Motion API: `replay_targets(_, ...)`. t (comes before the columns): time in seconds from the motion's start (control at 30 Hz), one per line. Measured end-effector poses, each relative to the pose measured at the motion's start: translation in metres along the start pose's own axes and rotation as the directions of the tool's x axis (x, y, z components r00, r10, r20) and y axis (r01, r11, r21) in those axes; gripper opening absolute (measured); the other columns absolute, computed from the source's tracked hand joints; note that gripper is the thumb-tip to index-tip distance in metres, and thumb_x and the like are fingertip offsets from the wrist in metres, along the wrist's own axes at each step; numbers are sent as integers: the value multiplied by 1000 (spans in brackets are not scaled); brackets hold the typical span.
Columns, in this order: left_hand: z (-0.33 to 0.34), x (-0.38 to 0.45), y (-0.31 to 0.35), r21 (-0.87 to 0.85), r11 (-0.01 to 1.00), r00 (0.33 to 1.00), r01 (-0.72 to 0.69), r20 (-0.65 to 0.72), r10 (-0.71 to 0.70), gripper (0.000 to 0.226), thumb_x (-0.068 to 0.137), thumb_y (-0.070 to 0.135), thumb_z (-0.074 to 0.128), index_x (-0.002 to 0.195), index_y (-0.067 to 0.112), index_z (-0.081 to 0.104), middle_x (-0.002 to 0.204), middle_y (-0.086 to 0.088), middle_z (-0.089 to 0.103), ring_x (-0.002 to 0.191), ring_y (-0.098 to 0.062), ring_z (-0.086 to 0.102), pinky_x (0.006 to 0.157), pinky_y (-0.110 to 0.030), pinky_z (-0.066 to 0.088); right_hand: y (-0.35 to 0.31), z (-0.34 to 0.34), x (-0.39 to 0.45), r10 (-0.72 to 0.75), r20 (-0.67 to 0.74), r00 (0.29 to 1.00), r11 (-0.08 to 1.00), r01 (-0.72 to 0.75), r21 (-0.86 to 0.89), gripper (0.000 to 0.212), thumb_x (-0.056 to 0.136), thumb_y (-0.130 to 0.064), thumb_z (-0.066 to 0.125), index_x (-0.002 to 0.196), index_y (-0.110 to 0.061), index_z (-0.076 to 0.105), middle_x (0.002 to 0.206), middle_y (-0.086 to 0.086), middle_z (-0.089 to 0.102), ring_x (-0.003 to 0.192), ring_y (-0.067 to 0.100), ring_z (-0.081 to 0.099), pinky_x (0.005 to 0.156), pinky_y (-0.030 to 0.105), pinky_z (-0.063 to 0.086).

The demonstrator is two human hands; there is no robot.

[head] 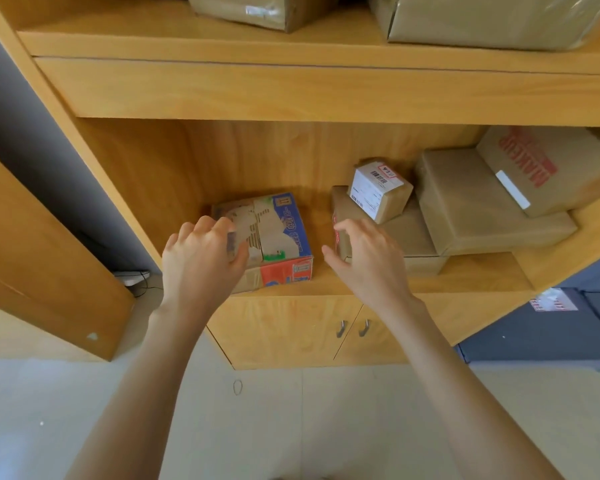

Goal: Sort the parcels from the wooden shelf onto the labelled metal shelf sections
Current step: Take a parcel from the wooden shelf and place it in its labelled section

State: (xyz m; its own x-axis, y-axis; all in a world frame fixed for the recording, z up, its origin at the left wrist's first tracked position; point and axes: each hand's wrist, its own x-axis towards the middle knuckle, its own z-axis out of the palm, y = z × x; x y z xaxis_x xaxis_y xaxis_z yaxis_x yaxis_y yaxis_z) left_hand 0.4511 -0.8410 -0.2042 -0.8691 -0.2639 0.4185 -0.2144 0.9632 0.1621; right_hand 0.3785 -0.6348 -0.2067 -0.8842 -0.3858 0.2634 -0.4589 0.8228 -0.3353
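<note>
A blue, red and brown printed parcel point(279, 233) lies on the wooden shelf point(465, 275) at its left. My left hand point(201, 254) grips the parcel's left end, fingers curled over its top edge and thumb at the near side. My right hand point(364, 258) hovers just right of the parcel, fingers loosely curled, holding nothing, in front of a flat brown parcel point(406, 233). On that flat parcel sits a small cube parcel with a white label point(378, 192).
Two larger brown parcels point(482, 206) are stacked at the shelf's right, the top one with red lettering point(548, 164). More wrapped parcels point(482, 19) sit on the upper shelf. Cabinet doors with metal handles point(352, 329) are below. A dark grey unit point(551, 327) stands at the right.
</note>
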Motion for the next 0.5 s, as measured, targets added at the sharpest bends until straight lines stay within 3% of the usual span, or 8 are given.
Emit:
replay_targets(0.33, 108, 9, -30, 44, 999, 999, 18, 29, -19, 41, 90, 40, 58, 114, 8, 64, 106, -15, 65, 91, -36, 60, 68, -40, 49, 24, 96, 40, -45, -17, 999, 997, 44, -60, 45, 93, -43, 53, 128, -15, 51, 119, 5, 55, 107, 23, 54, 79, 30, 40)
replay_targets(0.5, 168, 17, -50, 7, 974, 970, 227, 88, -227, 63, 92, 58, 42, 136, 12, 46, 125, -18, 52, 111, -41, 50, 74, -42, 46, 46, 171, 65, 28, 42, 999, 999, -29, 37, 68, 93, -52, 49, 144, -11, 31, 135, 13, 47, 120, 30, 49, 84, 37, 43)
